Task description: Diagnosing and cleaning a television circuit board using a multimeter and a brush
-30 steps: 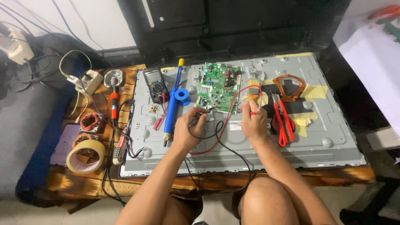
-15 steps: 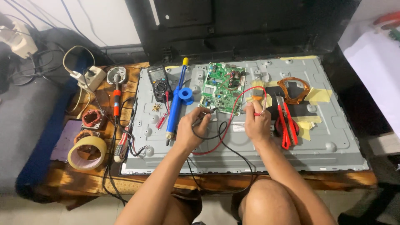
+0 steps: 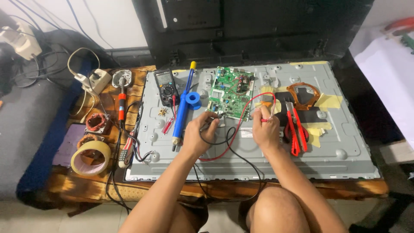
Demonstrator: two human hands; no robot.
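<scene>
Hands work side by side on the grey metal panel (image 3: 267,159). The left hand (image 3: 199,134) pinches one black probe (image 3: 214,118), its tip at the lower edge of the single green circuit board (image 3: 230,92). The right hand (image 3: 265,129), just right of the board, grips one red probe (image 3: 264,117). Further left lie one multimeter (image 3: 166,87), one blue desoldering pump (image 3: 183,110) and one tape roll (image 3: 90,157); red pliers (image 3: 296,131) lie right.

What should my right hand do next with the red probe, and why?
Probably bring the red probe in the right hand leftward onto the green circuit board: the left hand already holds the black probe at its lower edge.
</scene>
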